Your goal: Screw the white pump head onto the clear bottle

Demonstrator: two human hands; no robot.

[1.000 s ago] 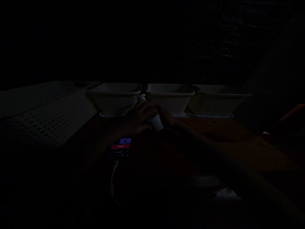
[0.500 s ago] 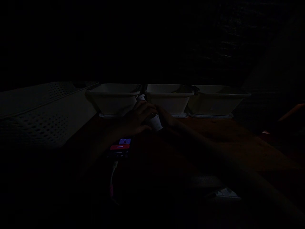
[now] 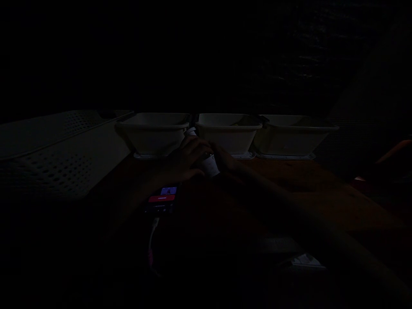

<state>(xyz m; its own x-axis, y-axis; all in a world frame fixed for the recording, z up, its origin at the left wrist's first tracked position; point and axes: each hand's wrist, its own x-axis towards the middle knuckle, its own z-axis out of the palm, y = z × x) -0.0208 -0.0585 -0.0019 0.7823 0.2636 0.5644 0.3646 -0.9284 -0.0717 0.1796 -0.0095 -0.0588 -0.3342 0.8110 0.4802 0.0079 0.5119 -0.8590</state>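
Observation:
In deep gloom, my left hand (image 3: 191, 159) lies over a white cylindrical object (image 3: 210, 165), its fingers curved across the top and its thumb on the near side. The object tilts, and its middle is hidden by the hand. A white rounded end (image 3: 191, 131) shows beyond my left knuckles; whether it belongs to the same object I cannot tell. My right hand (image 3: 226, 159) is closed against the object's right side, fingers together and partly hidden. Below my left wrist lies a lit phone (image 3: 162, 199) with a cable (image 3: 152, 234) plugged in.
Three pale tubs stand in a row at the back: left (image 3: 157, 137), middle (image 3: 234, 138) and right (image 3: 286, 141). A perforated basket (image 3: 106, 150) is at the left on the wooden table (image 3: 322, 189). Part of another person's limb (image 3: 394, 151) shows at the far right.
Both hands keep the same hold on the white object. Only a very slight shift of the whole view shows.

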